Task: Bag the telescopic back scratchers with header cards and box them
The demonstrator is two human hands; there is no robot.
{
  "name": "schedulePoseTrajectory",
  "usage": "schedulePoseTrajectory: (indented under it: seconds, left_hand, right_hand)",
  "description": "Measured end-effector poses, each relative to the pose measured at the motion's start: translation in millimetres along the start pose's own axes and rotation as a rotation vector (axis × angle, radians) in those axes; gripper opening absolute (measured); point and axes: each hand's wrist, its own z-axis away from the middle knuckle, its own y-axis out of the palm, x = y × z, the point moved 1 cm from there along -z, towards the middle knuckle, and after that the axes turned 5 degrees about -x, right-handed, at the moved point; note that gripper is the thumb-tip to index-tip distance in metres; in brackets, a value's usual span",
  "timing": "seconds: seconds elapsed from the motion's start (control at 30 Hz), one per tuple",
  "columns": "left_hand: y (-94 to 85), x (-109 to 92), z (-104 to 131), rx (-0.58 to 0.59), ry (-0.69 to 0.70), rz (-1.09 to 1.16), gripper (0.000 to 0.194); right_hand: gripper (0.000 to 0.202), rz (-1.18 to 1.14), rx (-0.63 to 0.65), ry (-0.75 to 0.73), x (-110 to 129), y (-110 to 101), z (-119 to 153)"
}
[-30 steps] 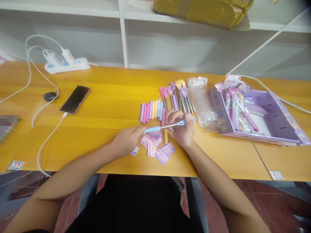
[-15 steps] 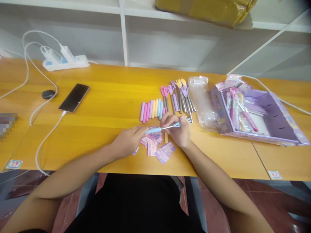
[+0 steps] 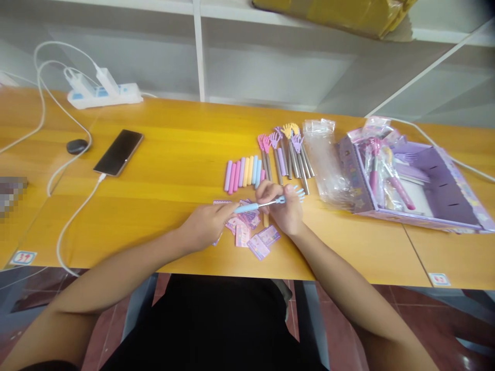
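Observation:
A blue back scratcher (image 3: 247,207) with a thin metal rod and a hand-shaped head spans my two hands. My left hand (image 3: 204,224) is closed round its blue handle. Near the blue head, my right hand (image 3: 284,206) pinches the scratcher. Beneath and between the hands lie small printed cards (image 3: 243,234). Just beyond them is a row of pastel handle tubes (image 3: 242,172) in purple, pink, yellow and blue. Metal rods with pink, purple and yellow hand-shaped heads (image 3: 297,143) lie behind my right hand.
Clear plastic bags (image 3: 327,165) lie right of the rods. A purple box (image 3: 450,180) at the right holds wrapped scratchers. On the left are a phone (image 3: 119,152), a black mouse (image 3: 77,147), white cables and a power strip (image 3: 106,96). A cardboard box (image 3: 340,13) sits on the shelf.
The camera view has shifted slightly. Both hands keep their hold on the blue scratcher, with almost no movement.

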Motion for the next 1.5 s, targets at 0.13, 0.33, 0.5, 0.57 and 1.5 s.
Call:
schedulePoseTrajectory:
  seconds: [0.13,0.33,0.5,0.57,1.5]
  left_hand:
    - [0.7,2,1,0.022,-0.007,0.014,0.037]
    - [1.4,4,3,0.053,-0.017,0.023,0.044]
    - [-1.8,-1,0,0.095,-0.049,0.044,0.042]
    - [-5.1,-2,-4,0.114,-0.077,0.076,0.039]
    - [-50.5,-37,31,0.034,0.131,-0.378,0.027]
  right_hand:
    - [0.06,-0.047,0.028,0.004,-1,0,0]
    - [0.059,-0.095,0.045,0.007,-2,-1,0]
    - [0.062,-0.072,-0.007,0.038,-2,2,1]
    - [0.066,-0.057,-0.044,0.036,-2,2,0]
    - [0.025,1.359,0.13,-0.705,65,14,78]
